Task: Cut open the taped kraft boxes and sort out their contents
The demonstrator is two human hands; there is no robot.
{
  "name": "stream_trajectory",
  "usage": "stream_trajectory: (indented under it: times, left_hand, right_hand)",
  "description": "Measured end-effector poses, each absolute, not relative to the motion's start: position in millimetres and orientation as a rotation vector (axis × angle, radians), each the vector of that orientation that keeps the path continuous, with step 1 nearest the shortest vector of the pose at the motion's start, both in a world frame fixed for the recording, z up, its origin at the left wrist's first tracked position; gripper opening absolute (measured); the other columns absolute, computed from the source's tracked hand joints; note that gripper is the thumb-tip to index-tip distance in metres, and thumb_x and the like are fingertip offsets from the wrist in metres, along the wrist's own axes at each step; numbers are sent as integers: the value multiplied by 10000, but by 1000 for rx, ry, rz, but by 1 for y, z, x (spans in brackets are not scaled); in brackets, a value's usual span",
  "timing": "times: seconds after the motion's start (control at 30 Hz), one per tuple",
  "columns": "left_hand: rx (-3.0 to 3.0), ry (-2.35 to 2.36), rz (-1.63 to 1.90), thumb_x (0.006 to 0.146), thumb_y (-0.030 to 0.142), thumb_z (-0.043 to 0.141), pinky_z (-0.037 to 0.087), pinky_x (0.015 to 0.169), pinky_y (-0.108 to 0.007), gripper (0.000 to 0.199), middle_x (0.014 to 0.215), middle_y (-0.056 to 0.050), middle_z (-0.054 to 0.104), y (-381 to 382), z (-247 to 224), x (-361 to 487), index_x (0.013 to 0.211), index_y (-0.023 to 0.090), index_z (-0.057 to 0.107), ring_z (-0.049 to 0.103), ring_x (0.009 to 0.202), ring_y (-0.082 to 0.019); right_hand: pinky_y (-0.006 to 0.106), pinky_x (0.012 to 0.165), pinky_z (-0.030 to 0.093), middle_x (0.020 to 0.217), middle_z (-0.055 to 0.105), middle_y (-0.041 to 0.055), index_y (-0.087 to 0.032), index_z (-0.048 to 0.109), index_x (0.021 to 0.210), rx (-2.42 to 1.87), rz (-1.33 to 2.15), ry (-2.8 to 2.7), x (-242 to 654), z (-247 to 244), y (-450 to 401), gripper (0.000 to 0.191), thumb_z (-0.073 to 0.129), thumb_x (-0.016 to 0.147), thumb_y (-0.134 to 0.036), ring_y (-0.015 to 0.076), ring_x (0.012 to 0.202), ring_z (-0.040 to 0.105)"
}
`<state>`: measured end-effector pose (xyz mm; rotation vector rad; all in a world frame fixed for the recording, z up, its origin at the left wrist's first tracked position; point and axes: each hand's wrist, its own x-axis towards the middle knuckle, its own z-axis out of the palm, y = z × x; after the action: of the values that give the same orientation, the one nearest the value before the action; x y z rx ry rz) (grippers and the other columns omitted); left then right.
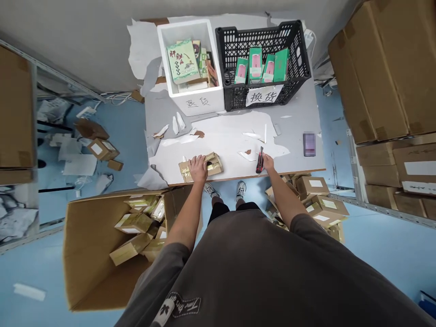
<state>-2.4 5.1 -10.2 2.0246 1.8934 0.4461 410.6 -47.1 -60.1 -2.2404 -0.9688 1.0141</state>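
Observation:
A small cardboard box (215,164) with shiny tape lies near the front edge of the table, and a dark gap shows in its upper side. Across the middle of it rests my left hand (198,169), its fingers bent over the top and gripping it. To the right, my right hand (269,162) is closed around a red and black utility knife (260,162). The knife points away from me, just above or on the table, apart from the box. I cannot tell whether its blade is out.
A white foam bin (197,102) with boxed goods and a black crate (231,97) with green boxes stand at the back. A phone (309,144) lies at right. Paper scraps (180,121) litter the table (225,131). A large carton (88,245) with parcels stands lower left.

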Motion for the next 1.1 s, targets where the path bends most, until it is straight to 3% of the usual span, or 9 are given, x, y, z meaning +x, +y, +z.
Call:
stream_trajectory:
  times: [0.1, 0.17, 0.27, 0.4, 0.53, 0.7, 0.87, 1.0, 1.1]
  left_hand:
    - [2040, 1896, 423, 1127, 381, 431, 256, 1370, -583, 443, 1522, -103, 707, 4, -10, -3, 1421, 237, 731, 531, 1539, -325]
    - [2047, 1891, 407, 1130, 377, 417, 253, 1371, -582, 458, 1541, -106, 693, 4, -8, -2, 1437, 227, 721, 518, 1549, -326]
    - [2042, 1885, 364, 1125, 374, 429, 234, 1376, -590, 456, 1557, -103, 681, 4, -3, 1, 1447, 222, 714, 507, 1554, -337]
    - [2053, 1838, 238, 1115, 376, 474, 219, 1375, -601, 453, 1600, -107, 645, 5, 13, 3, 1476, 210, 693, 483, 1566, -357]
    - [2131, 1684, 126, 1096, 317, 509, 303, 1345, -553, 452, 1624, -106, 623, 13, 36, -11, 1512, 226, 661, 508, 1546, -338]
    - [1960, 1759, -45, 1095, 232, 458, 534, 1089, -414, 384, 1295, -123, 804, 36, 60, -62, 1360, 261, 734, 725, 1242, -283]
    - [1569, 2044, 57, 1117, 309, 462, 549, 985, -387, 349, 1155, -171, 823, 34, 60, -119, 1333, 205, 716, 770, 1135, -305]
    - [1307, 2139, 267, 1101, 284, 488, 560, 1025, -395, 463, 1330, -161, 784, 18, 52, -148, 1554, 224, 564, 741, 1233, -304]
    - [1500, 2100, 364, 1082, 241, 493, 474, 1220, -455, 507, 1633, -138, 596, 13, 51, -161, 1586, 253, 549, 556, 1511, -300]
  right_hand:
    - [398, 1040, 438, 1130, 709, 162, -141, 757, 1257, -2347, 952, -1003, 418, -70, -38, 552, 386, 1110, -523, 274, 1112, 576]
    - [401, 1050, 441, 1213, 692, 196, -96, 665, 1467, -2386, 890, -969, 415, -67, -37, 621, 451, 1091, -541, 285, 1149, 565]
    - [415, 1094, 464, 1313, 668, 214, -71, 525, 1615, -2315, 825, -1042, 382, -51, -43, 789, 551, 1040, -611, 298, 1199, 580]
    - [474, 1170, 472, 1493, 612, 207, -156, 464, 1666, -2005, 1018, -1304, 283, -30, -52, 965, 673, 923, -735, 344, 1330, 598]
    - [541, 1249, 409, 1621, 527, 226, -169, 387, 1708, -2028, 1186, -1268, 196, -23, -46, 1175, 792, 783, -770, 420, 1512, 484]
    - [560, 1267, 386, 1623, 504, 255, -156, 406, 1672, -2118, 1113, -1182, 167, -13, 0, 1151, 867, 731, -632, 453, 1510, 473]
    - [472, 1229, 401, 1622, 491, 258, -135, 390, 1650, -2114, 1092, -1344, 119, 2, 77, 1069, 878, 777, -514, 409, 1473, 466]
    - [433, 1179, 407, 1525, 574, 157, -234, 437, 1576, -1995, 1129, -1482, 75, 10, 116, 888, 868, 823, -426, 341, 1393, 480]
    - [455, 1192, 399, 1535, 545, 184, -221, 410, 1588, -2020, 1085, -1479, 58, 20, 112, 915, 857, 831, -474, 354, 1391, 482]
